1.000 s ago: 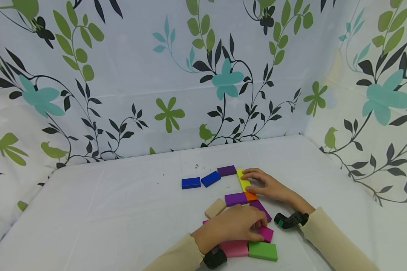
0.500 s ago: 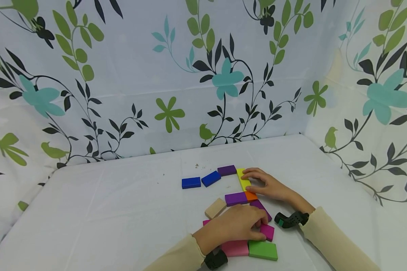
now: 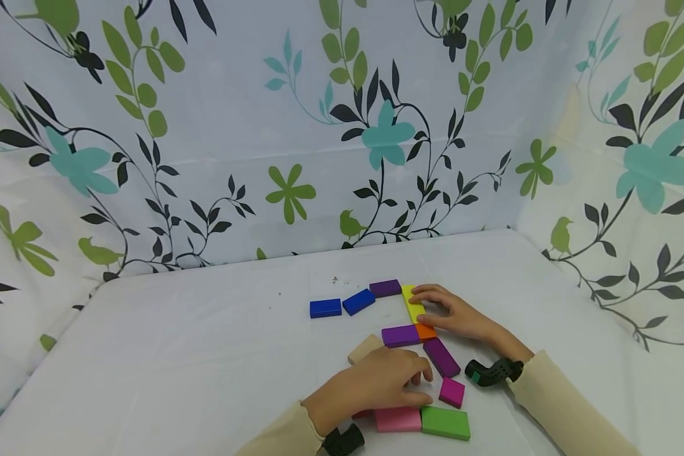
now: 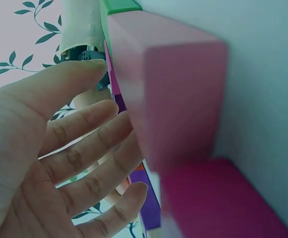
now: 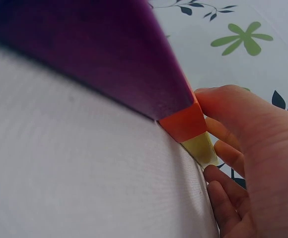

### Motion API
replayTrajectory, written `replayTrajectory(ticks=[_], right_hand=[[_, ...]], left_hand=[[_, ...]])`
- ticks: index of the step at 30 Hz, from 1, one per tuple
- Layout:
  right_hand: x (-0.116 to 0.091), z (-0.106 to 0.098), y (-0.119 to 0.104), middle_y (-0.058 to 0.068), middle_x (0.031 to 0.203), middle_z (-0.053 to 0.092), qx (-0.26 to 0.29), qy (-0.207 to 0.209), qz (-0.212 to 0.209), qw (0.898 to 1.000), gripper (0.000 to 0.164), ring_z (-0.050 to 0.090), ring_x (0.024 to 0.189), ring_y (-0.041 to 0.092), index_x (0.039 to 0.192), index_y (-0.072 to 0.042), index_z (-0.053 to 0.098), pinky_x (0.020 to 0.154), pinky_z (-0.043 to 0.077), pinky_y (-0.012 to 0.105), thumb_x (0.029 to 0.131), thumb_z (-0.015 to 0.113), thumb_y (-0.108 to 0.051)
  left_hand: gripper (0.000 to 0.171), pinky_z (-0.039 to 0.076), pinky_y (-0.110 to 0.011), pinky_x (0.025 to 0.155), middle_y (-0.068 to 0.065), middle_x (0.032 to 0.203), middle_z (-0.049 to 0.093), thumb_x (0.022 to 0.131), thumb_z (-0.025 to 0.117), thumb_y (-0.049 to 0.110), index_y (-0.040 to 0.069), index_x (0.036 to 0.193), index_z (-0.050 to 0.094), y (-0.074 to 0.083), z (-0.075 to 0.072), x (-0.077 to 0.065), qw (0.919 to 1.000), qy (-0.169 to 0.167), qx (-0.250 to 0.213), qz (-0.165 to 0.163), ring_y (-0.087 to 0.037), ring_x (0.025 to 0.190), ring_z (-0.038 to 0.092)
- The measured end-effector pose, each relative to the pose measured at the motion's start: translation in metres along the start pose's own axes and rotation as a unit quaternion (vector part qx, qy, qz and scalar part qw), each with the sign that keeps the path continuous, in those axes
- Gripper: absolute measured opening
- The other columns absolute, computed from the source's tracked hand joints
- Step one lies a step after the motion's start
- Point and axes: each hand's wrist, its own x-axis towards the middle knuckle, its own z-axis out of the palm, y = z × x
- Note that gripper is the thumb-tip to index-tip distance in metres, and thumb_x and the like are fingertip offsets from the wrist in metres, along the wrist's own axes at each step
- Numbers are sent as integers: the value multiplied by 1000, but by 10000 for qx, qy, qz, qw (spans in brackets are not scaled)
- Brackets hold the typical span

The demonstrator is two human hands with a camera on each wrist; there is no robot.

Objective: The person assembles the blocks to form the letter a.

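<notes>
My left hand (image 3: 384, 380) hovers with bent, spread fingers over the lower blocks and holds nothing; the left wrist view shows its loose fingers beside a pink block (image 4: 183, 94). Just right of its fingertips lies a small magenta block (image 3: 452, 391), apart from them. Below it, the pink block (image 3: 398, 419) and a green block (image 3: 446, 422) lie end to end. My right hand (image 3: 450, 310) pinches a yellow block (image 3: 412, 305), thumb at its near end by an orange block (image 3: 425, 332) and forefinger near its far end.
Two blue blocks (image 3: 359, 301) and a dark purple block (image 3: 385, 289) lie at the back. A purple block (image 3: 401, 335) abuts the orange one, with another dark purple block (image 3: 441, 358) below. A beige block (image 3: 366, 348) is partly behind the left hand. White cloth (image 3: 205, 342) covers the table.
My left hand has let go of the magenta block and drawn back to the left. The right hand stays at the yellow block. The whole view has shifted slightly.
</notes>
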Motion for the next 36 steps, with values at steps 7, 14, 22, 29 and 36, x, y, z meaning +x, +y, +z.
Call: replayTrajectory(ticks=[7, 14, 22, 29, 36], right_hand=[[-1, 1, 1, 15, 142, 46, 52, -18, 46, 10000, 35, 38, 134, 40, 126, -9, 62, 109, 26, 63, 92, 68, -16], [-1, 1, -1, 15, 142, 46, 30, -27, 47, 10000, 36, 38, 135, 40, 126, -9, 62, 109, 27, 61, 91, 68, -16], [-2, 0, -3, 17, 142, 46, 98, -15, 58, 9999, 36, 38, 134, 41, 126, -7, 62, 109, 27, 61, 91, 68, -15], [-2, -1, -1, 16, 142, 46, 96, -23, 63, 9999, 36, 38, 134, 41, 126, -8, 62, 109, 26, 62, 91, 68, -16], [-1, 0, 0, 16, 142, 46, 69, -22, -34, 10000, 36, 38, 134, 40, 126, -7, 62, 109, 27, 62, 91, 68, -14]], left_hand=[[21, 40, -12, 69, 13, 82, 58, 92, 66, 39, 18, 97, 68, -5, 0, -18, 9999, 24, -33, 108, 6, 73, 49], [24, 35, -14, 66, 17, 81, 54, 88, 70, 43, 21, 99, 66, -6, 2, -30, 9998, -84, -29, 169, 7, 70, 45], [24, 37, -23, 74, 17, 79, 51, 87, 72, 40, 21, 101, 66, -1, 2, -35, 9991, -345, -241, 44, 6, 74, 46], [26, 39, -27, 77, 17, 81, 52, 88, 70, 42, 20, 103, 66, -2, 4, -38, 9986, -413, -320, -85, 5, 76, 46], [33, 36, -22, 72, 15, 90, 57, 88, 68, 48, 22, 108, 65, 5, 3, -33, 9999, -131, -60, 59, 8, 79, 49]])
